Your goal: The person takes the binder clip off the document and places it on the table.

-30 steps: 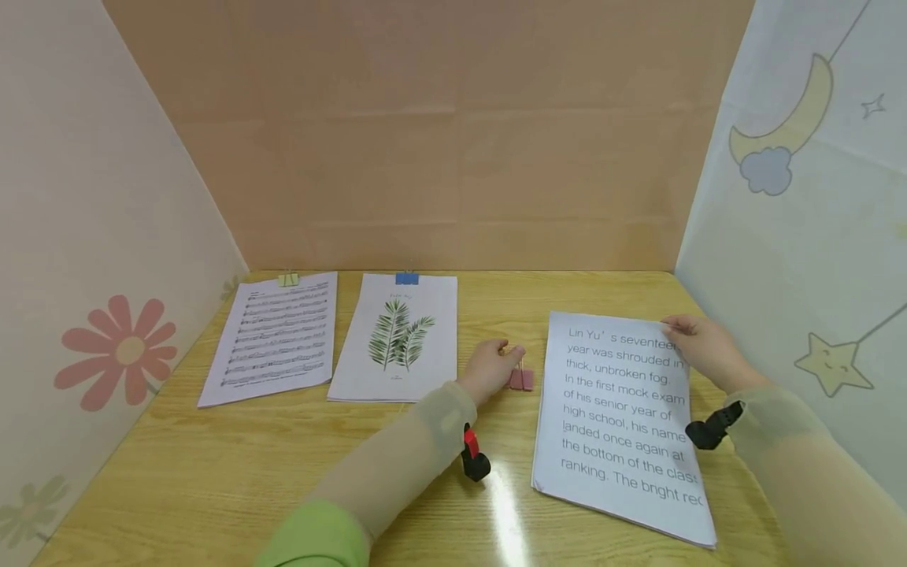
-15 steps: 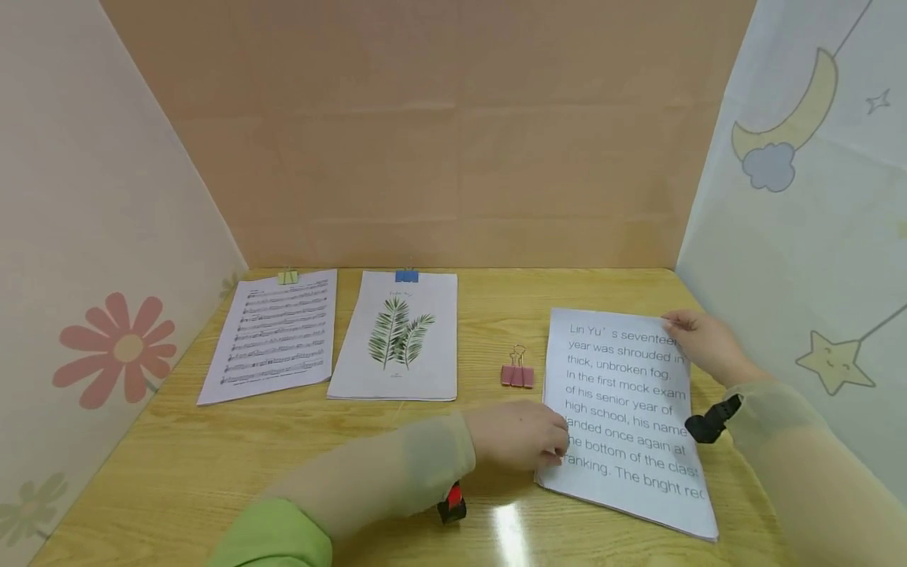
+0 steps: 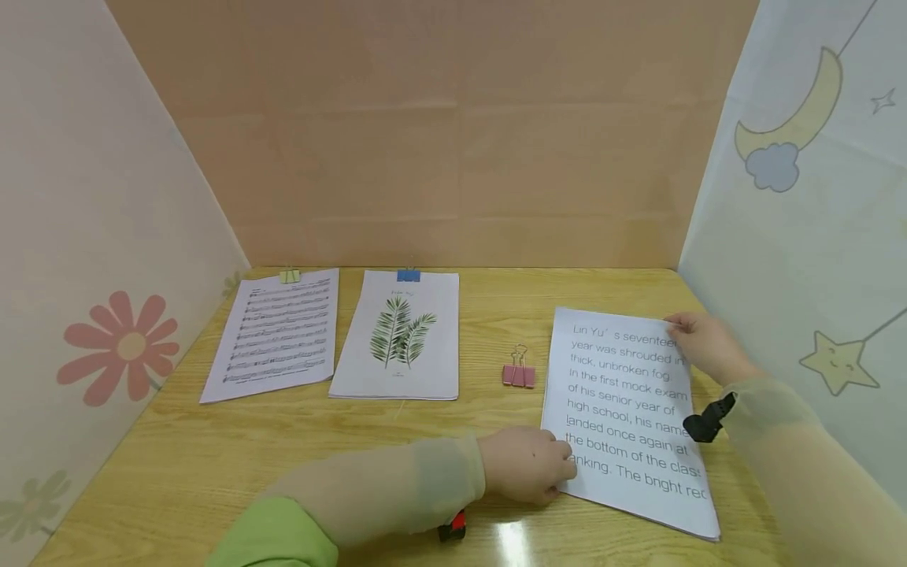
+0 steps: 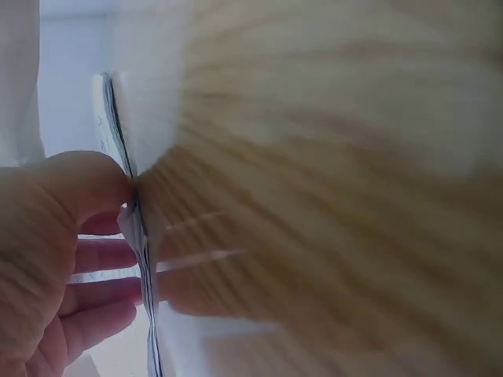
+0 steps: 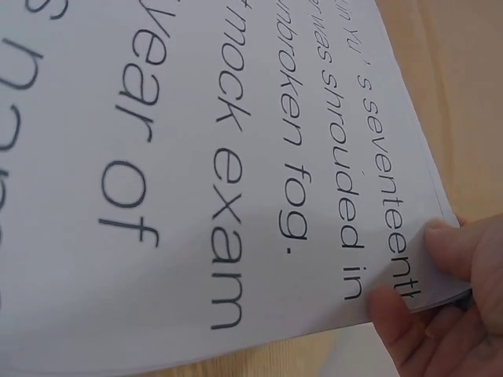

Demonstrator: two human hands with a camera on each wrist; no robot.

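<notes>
On the wooden table point(image 3: 212, 465), left hand point(image 3: 527, 465) and right hand point(image 3: 705, 342) pinching text pages point(image 3: 627, 409), pink clip point(image 3: 519, 375) beside.

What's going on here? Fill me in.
A person is handling the text stack on the table with both hands. The left hand pinches its near left edge, thumb on top and fingers beneath, as the left wrist view shows. The right hand pinches the far right corner. A pink clip lies loose beside the stack. The music stack and the leaf stack lie to the left, each clipped at its far edge.
</notes>
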